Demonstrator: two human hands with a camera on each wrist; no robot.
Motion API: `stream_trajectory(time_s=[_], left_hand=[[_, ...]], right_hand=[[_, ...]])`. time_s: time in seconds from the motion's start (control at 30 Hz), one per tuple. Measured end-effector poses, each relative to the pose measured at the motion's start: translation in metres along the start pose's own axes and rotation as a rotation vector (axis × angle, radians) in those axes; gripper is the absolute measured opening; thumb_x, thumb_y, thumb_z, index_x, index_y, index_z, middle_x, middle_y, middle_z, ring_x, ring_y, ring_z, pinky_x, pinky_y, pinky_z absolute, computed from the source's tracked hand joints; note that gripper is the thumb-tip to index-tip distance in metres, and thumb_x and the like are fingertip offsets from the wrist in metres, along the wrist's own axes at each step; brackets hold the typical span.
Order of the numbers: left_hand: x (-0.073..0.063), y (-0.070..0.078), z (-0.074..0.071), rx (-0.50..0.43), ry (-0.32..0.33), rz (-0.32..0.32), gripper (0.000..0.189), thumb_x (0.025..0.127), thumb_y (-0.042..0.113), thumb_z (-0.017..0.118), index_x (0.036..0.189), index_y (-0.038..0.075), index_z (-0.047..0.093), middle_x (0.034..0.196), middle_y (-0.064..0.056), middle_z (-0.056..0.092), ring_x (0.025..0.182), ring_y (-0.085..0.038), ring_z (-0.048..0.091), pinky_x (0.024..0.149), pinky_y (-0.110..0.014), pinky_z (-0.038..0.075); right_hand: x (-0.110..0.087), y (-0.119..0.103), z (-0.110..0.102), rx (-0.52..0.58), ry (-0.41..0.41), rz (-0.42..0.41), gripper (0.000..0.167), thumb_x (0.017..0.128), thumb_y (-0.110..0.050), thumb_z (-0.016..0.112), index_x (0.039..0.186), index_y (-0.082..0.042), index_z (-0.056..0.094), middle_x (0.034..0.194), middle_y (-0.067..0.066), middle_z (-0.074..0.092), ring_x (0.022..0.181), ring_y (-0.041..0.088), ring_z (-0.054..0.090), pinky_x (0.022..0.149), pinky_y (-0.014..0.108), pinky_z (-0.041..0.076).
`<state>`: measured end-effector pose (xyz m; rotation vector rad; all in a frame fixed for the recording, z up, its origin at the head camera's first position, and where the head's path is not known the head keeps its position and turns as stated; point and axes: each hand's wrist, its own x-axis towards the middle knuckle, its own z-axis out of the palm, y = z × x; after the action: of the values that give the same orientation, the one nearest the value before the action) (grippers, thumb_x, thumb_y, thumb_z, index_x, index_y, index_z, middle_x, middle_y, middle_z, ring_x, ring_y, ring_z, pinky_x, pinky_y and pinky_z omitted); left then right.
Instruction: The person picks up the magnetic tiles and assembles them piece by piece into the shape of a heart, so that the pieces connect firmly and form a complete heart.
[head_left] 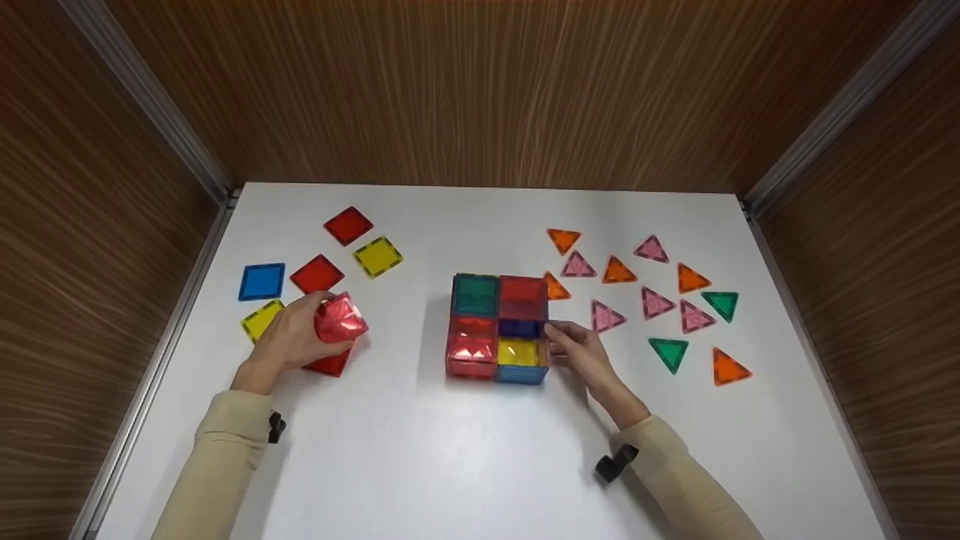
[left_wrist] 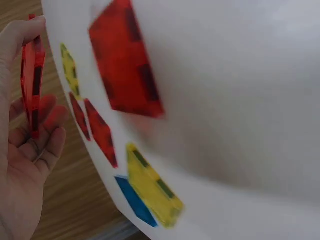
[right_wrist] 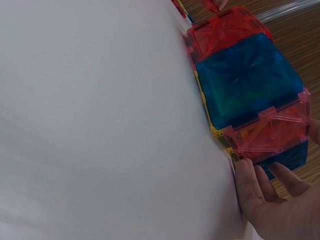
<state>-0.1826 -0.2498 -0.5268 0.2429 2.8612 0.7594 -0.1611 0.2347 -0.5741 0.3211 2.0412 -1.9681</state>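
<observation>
My left hand [head_left: 289, 337] holds a red square magnetic tile [head_left: 341, 319] between thumb and fingers, lifted above another red square tile [head_left: 326, 365]. The left wrist view shows the held tile [left_wrist: 33, 82] nearly edge-on in the hand [left_wrist: 25, 165]. Near the middle of the table stands a block-shaped structure of magnetic tiles [head_left: 474, 296] with red, green, yellow and blue panels. At its right side, my right hand [head_left: 589, 360] holds the wall with thumb and fingers. In the right wrist view, the right hand's fingers [right_wrist: 250, 185] touch the structure's lower edge, beside pink and blue panels [right_wrist: 250, 80].
Loose square tiles lie on the left: red [head_left: 348, 226], yellow [head_left: 378, 256] and blue [head_left: 262, 282]. Several orange [head_left: 619, 270], pink [head_left: 652, 249] and green triangle tiles [head_left: 669, 354] are spread on the right. Wood-grain walls [head_left: 480, 90] border the white table [head_left: 420, 465].
</observation>
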Motion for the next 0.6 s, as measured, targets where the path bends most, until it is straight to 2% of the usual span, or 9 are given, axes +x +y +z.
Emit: stream_trajectory(time_s=[0.17, 0.3, 0.43, 0.6], left_hand=[[0.006, 0.031, 0.003, -0.015, 0.009, 0.08, 0.09, 0.08, 0.033, 0.092, 0.152, 0.008, 0.043, 0.145, -0.019, 0.058, 0.135, -0.039, 0.054, 0.1, -0.059, 0.06], [0.011, 0.058, 0.009, -0.02, 0.028, 0.169, 0.089, 0.078, 0.031, 0.093, 0.151, 0.009, 0.047, 0.143, -0.016, 0.061, 0.132, -0.036, 0.057, 0.1, -0.055, 0.061], [0.019, 0.083, 0.017, -0.013, 0.05, 0.295, 0.085, 0.078, 0.036, 0.092, 0.148, 0.009, 0.051, 0.14, -0.014, 0.064, 0.127, -0.033, 0.059, 0.099, -0.051, 0.061], [0.029, 0.115, 0.029, 0.017, 0.07, 0.487, 0.08, 0.078, 0.045, 0.09, 0.141, 0.01, 0.057, 0.129, -0.01, 0.068, 0.116, -0.027, 0.062, 0.097, -0.045, 0.06]], right_hand=[[0.0, 0.0, 0.0, -0.034, -0.014, -0.001, 0.057, 0.102, -0.043, 0.069, 0.14, -0.001, 0.063, 0.123, 0.015, 0.073, 0.088, 0.013, 0.069, 0.081, 0.023, 0.061], [0.0, -0.001, 0.0, -0.04, -0.015, 0.004, 0.06, 0.101, -0.045, 0.069, 0.142, -0.001, 0.062, 0.126, 0.017, 0.072, 0.088, 0.012, 0.069, 0.082, 0.023, 0.061], [0.001, -0.001, 0.0, -0.033, -0.007, 0.011, 0.058, 0.101, -0.043, 0.07, 0.141, -0.002, 0.063, 0.124, 0.016, 0.073, 0.086, 0.012, 0.068, 0.081, 0.024, 0.061], [0.001, 0.0, 0.001, -0.014, 0.005, 0.011, 0.055, 0.102, -0.039, 0.07, 0.14, 0.0, 0.063, 0.118, 0.013, 0.074, 0.085, 0.012, 0.069, 0.079, 0.023, 0.061]])
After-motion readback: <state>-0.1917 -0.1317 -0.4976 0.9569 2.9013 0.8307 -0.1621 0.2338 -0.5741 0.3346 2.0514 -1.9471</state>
